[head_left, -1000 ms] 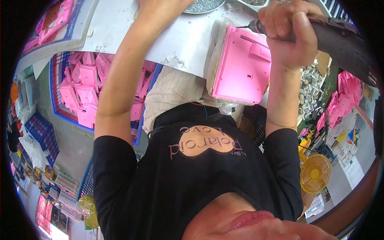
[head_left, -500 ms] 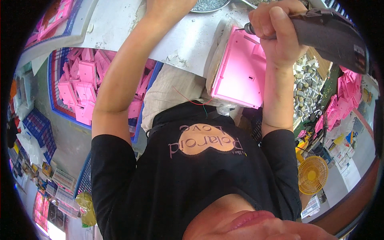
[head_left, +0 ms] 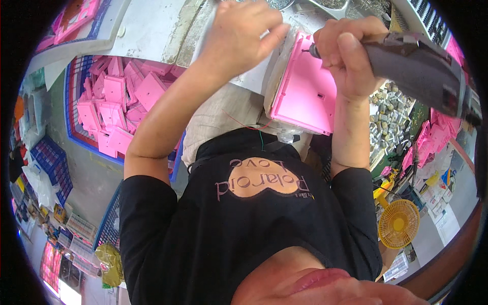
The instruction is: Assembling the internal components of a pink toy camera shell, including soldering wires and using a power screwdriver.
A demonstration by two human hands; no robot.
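Note:
My right hand point(head_left: 351, 61) is wrapped round a black electric screwdriver point(head_left: 412, 63). Its thin bit points left, over the upper part of a pink plastic panel point(head_left: 300, 96). The panel rests on a pale, worn block at the table edge, partly hidden by my right wrist. My left hand point(head_left: 246, 35) is raised left of the panel, between it and a round metal dish point(head_left: 280, 4) at the top edge. Its fingers are curled in, with the thumb toward the panel; motion blurs them, and anything they pinch is too small to make out.
A blue crate point(head_left: 101, 147) of pink plastic parts stands at the left. Several small metal pieces point(head_left: 389, 119) lie in a heap right of my right forearm. More pink parts point(head_left: 432, 137) lie beyond them. A yellow fan point(head_left: 399, 223) stands at lower right.
My left hand has moved right and down from the metal dish toward the panel. The screwdriver has dipped slightly, its bit a little lower; my right hand still holds it.

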